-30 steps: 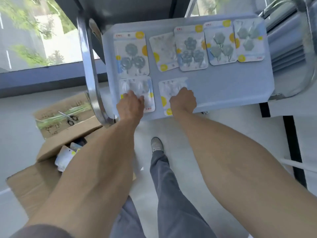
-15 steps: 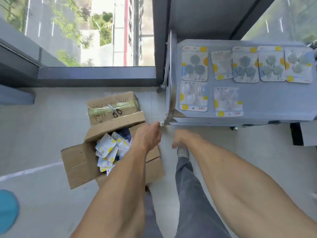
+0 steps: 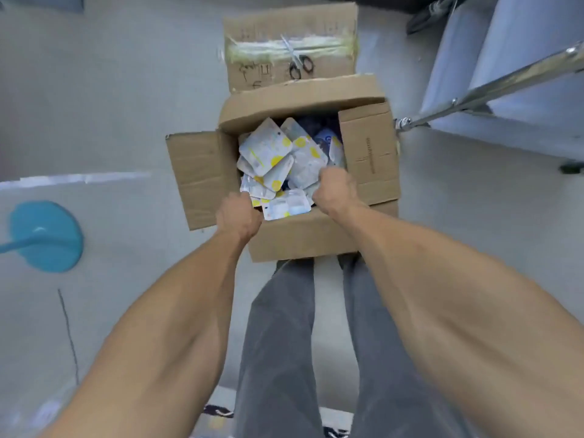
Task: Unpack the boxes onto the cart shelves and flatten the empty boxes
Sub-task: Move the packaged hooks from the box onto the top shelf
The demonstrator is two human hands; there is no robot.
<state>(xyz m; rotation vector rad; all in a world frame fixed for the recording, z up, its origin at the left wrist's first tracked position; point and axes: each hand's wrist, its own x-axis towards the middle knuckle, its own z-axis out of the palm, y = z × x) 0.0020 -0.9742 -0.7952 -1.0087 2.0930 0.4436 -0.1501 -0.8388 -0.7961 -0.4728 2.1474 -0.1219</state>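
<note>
Head view: both hands reach into the open box (image 3: 284, 241) of packs (image 3: 268, 150). Left hand (image 3: 237, 216) seems curled on a pack; right hand (image 3: 336, 191) is curled, its grasp unclear. Best lift flat top packs first, clear of the flaps.

The open box (image 3: 286, 245) is being shown in plain brown cardboard. The packets (image 3: 268, 153) inside are being displayed in white and pale blue with yellow dots. The far sealed box (image 3: 262, 71) is being shown in brown with yellowish tape and dark handwriting. Grey trousers (image 3: 278, 327) and a teal disc (image 3: 47, 235) at left are being shown on a grey floor (image 3: 94, 90).
</note>
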